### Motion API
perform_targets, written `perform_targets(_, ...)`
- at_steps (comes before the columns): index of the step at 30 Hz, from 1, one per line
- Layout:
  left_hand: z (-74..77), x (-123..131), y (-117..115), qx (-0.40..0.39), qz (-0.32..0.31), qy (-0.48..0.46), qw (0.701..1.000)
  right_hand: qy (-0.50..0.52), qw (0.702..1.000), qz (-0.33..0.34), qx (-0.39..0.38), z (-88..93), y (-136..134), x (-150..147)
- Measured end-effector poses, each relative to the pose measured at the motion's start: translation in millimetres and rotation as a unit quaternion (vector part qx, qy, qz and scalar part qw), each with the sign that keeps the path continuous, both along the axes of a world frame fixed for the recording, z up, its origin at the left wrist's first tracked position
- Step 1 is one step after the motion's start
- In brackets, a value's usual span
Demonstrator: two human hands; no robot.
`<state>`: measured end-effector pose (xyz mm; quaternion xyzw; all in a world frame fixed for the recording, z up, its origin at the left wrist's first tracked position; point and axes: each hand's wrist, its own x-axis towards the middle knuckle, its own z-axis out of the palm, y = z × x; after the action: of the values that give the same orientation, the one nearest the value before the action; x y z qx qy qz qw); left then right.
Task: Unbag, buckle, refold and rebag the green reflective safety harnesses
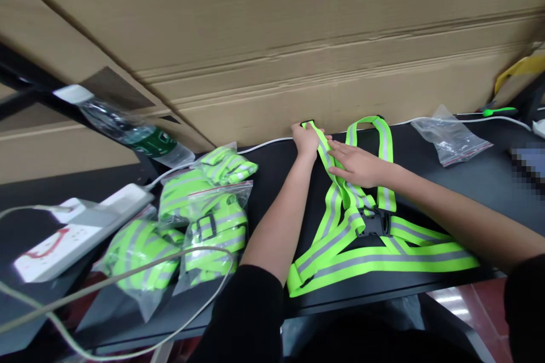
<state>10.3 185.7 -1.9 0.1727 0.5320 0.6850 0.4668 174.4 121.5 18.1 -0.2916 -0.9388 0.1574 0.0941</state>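
Observation:
A neon-yellow reflective strap vest (374,255) with grey stripes and a black buckle lies spread on the black table (477,187). My left hand (305,139) is closed round the far end of the vest's left strap, near the cardboard wall. My right hand (355,163) lies flat, fingers stretched out, pressing on the same strap just below the left hand.
Several bagged folded vests (200,221) sit at the left. A white power strip (76,232) with cables and a water bottle (131,130) lie further left. An empty plastic bag (451,136) rests at the right. A large cardboard sheet (298,39) stands behind.

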Motion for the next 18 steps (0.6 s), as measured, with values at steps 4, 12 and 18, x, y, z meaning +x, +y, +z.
perform_targets(4,7.6,4,-2,0.002,-0.029,-0.087,0.996,0.095,0.99,-0.024,-0.102,-12.1,-1,5)
perform_targets(12,19.9,10,-4,0.039,-0.074,-0.184,0.979,0.384,0.813,-0.205,-0.388,-17.9,14,-1)
perform_targets(18,27.1,23,-7,0.066,-0.07,-0.177,0.979,0.335,0.797,-0.197,-0.463,-7.8,28,-7)
